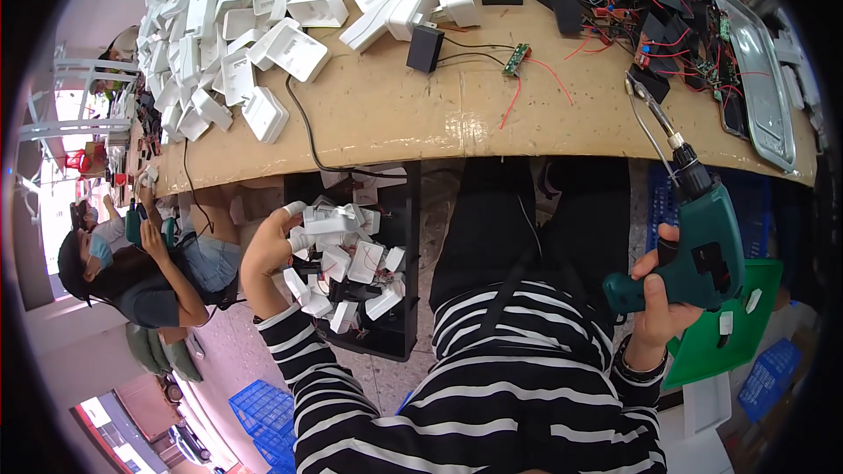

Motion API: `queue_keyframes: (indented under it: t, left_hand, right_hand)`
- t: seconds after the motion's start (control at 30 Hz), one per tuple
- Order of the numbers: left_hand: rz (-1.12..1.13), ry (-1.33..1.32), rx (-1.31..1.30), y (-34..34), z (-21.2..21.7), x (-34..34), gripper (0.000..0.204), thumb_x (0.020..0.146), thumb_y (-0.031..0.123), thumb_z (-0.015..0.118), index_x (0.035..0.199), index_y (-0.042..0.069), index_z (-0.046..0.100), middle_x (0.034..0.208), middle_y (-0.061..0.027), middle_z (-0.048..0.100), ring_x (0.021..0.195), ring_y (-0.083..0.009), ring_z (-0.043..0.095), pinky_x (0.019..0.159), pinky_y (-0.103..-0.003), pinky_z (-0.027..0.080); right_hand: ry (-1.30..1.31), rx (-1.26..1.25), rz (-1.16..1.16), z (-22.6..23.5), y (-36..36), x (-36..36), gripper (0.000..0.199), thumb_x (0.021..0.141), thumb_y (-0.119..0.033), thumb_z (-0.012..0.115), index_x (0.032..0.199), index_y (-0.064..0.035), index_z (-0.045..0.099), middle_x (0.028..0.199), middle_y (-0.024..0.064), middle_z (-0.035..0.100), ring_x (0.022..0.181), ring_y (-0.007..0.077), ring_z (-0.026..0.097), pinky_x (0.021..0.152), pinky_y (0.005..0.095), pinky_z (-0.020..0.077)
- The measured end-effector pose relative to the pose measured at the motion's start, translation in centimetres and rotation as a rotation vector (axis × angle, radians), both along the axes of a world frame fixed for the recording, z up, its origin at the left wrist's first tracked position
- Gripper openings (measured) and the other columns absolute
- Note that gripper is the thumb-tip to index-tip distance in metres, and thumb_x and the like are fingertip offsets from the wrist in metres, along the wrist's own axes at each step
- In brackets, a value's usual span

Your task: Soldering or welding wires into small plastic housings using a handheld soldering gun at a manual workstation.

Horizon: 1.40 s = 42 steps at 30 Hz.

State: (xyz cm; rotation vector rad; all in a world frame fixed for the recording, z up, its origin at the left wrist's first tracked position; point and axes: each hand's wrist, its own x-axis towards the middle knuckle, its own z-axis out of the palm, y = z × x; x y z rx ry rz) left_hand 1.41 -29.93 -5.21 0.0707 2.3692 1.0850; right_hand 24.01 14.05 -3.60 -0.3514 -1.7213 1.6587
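My right hand [660, 307] is wrapped round the grip of a green soldering gun [702, 241], its metal tip and solder feed tube pointing up over the table's front edge. At the lower left, my left hand [279, 241], with white covers on the fingertips, reaches over an open black drawer [399, 298]. Its thumb and finger close on a white plastic housing [329, 219] at the top of the pile there. More white housings [364, 263] with small wired parts lie beneath. On the table, a black block [425, 48] is wired to a small green circuit board [516, 61] with loose red wires.
White housings [299, 53] are heaped at the table's [395, 114] back left. Black blocks, boards and red wires [659, 9] crowd the back right, beside a metal tray [760, 79]. A black cable [303, 114] crosses the front edge. A co-worker [132, 254] sits at left; a green bin [746, 333] stands lower right.
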Motion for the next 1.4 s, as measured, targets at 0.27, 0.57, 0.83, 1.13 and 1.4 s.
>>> queue_keyframes:
  t: [0.27,0.57,0.83,1.13,1.4]
  left_hand:
    - [-0.313,0.999,-0.009,18.2,5.5,-9.4,0.024,0.080,0.008,0.057,0.102,0.001,0.060,0.083,-0.0089,0.060,0.077,-0.0152,0.057,0.070,-0.026,0.043]
    - [-0.135,0.703,-0.178,20.4,5.7,-12.6,0.022,0.077,0.016,0.061,0.091,-0.001,0.062,0.073,-0.0132,0.061,0.065,-0.0260,0.057,0.061,-0.033,0.044]
    - [-0.344,1.564,-0.015,21.9,2.5,-5.8,0.018,0.067,0.005,0.066,0.084,0.002,0.062,0.084,-0.0106,0.061,0.071,-0.0258,0.058,0.061,-0.033,0.046]
    - [-0.668,1.663,0.293,32.5,1.3,-1.3,0.017,0.059,0.009,0.058,0.075,0.002,0.059,0.082,-0.0085,0.058,0.070,-0.0221,0.056,0.061,-0.034,0.044]
    - [-0.853,1.465,0.060,34.7,-0.2,-1.5,0.013,0.060,0.010,0.056,0.071,0.004,0.059,0.083,-0.0060,0.057,0.075,-0.0185,0.056,0.069,-0.034,0.041]
  right_hand:
    - [0.007,0.059,-0.047,-0.4,0.4,0.4,0.060,0.075,-0.004,0.058,0.127,0.0036,0.030,0.112,0.0253,0.049,0.067,0.0168,0.055,0.053,0.0239,0.0461]
    - [0.065,-0.020,-0.110,-0.7,1.0,0.4,0.060,0.072,-0.001,0.060,0.125,0.0067,0.032,0.108,0.0267,0.051,0.066,0.0190,0.057,0.056,0.0264,0.0491]
    - [-0.003,0.011,-0.033,-0.7,1.8,-0.6,0.063,0.075,-0.004,0.059,0.129,0.0019,0.028,0.112,0.0271,0.048,0.067,0.0169,0.056,0.053,0.0240,0.0470]
    - [0.042,0.019,-0.101,-0.4,1.7,0.2,0.063,0.075,-0.005,0.060,0.129,0.0030,0.029,0.110,0.0269,0.049,0.066,0.0173,0.055,0.052,0.0263,0.0473]
    - [0.042,0.016,-0.132,-0.4,2.0,0.7,0.063,0.075,-0.006,0.059,0.128,0.0042,0.028,0.110,0.0271,0.050,0.066,0.0170,0.055,0.052,0.0258,0.0472]
